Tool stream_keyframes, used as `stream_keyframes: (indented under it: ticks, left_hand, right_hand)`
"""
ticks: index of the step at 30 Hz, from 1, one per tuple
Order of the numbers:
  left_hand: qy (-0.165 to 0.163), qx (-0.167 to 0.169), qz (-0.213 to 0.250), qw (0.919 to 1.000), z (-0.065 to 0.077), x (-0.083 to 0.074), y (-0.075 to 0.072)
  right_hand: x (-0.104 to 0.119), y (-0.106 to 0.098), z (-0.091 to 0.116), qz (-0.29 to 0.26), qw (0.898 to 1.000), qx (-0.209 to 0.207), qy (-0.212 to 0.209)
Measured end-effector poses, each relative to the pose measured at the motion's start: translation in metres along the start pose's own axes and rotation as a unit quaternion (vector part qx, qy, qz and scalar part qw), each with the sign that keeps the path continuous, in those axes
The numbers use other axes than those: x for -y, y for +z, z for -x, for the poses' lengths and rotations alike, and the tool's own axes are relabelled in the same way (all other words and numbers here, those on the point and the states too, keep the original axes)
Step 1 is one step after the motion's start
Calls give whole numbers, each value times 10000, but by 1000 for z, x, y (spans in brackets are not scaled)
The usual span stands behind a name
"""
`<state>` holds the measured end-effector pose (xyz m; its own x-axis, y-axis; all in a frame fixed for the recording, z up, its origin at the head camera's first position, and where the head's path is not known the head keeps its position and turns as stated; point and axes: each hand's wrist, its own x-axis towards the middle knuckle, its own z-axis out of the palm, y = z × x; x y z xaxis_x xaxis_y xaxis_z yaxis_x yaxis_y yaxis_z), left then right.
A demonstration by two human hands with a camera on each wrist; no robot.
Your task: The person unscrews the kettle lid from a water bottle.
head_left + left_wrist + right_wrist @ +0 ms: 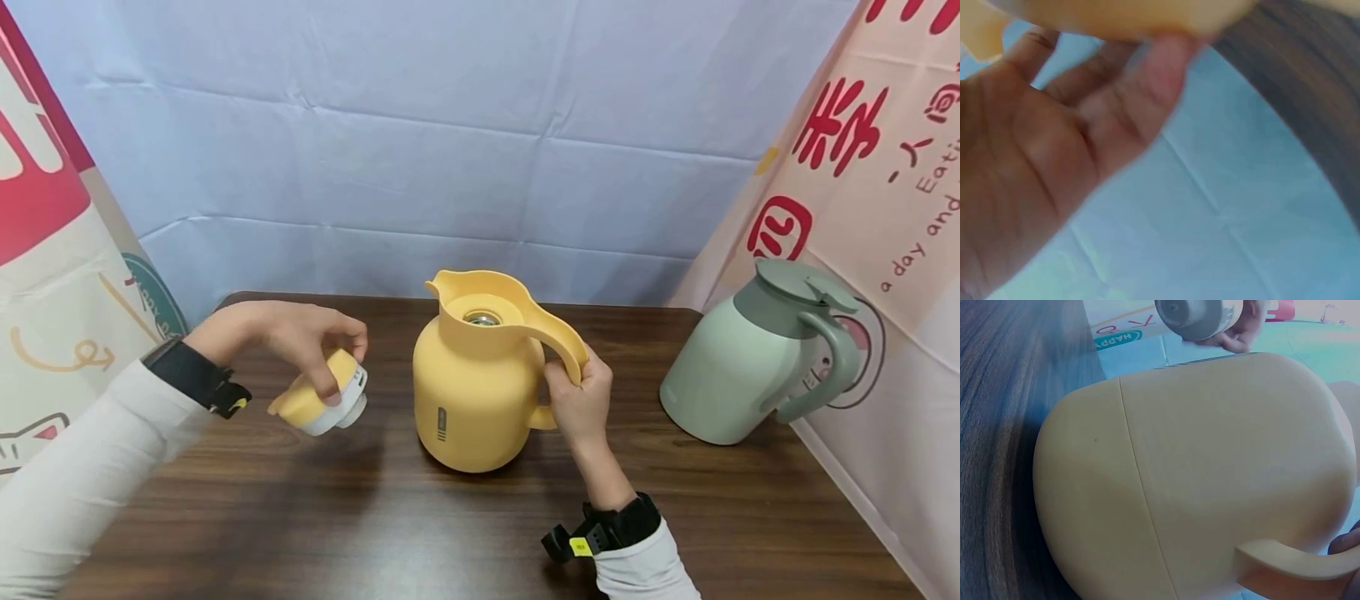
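Observation:
A yellow thermos jug (472, 392) stands upright on the dark wooden table, its spout to the left and its round mouth uncovered. My right hand (585, 396) grips the jug's handle from the right side. Left of the jug and above the table, my left hand (300, 337) holds the yellow and white lid (330, 396), tilted, with its white plug facing right and down. The lid's pale underside (1194, 315) also shows in the right wrist view. In the left wrist view, the fingers (1129, 106) press against the yellow part, which is blurred and cut off.
A pale green thermos jug (738, 358) with its lid on stands at the table's right side. Behind the table (465, 533) hangs a light blue cloth (420, 150), with printed cloths on both sides. Black camera straps sit on both wrists.

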<state>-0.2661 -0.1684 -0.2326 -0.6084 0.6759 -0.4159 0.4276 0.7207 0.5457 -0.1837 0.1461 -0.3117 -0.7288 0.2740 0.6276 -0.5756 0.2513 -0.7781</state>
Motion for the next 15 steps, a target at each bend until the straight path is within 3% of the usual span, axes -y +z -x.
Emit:
stream_keyframes:
  ticks: [3, 6, 10, 15]
  left_hand:
    - [314, 109, 603, 9976, 6, 12, 1]
    - [650, -45, 818, 9945, 11, 26, 8]
    - [1070, -612, 973, 9876, 16, 46, 24]
    - [1586, -1522, 1072, 9696, 20, 66, 44]
  right_hand:
    - [-8, -1, -1, -12, 10000, -31, 12]
    - [-20, -2, -1, -4, 10000, -82, 56]
    - [-32, -3, -1, -15, 9999, -135, 96]
    - [-30, -2, -1, -13, 10000, -64, 27]
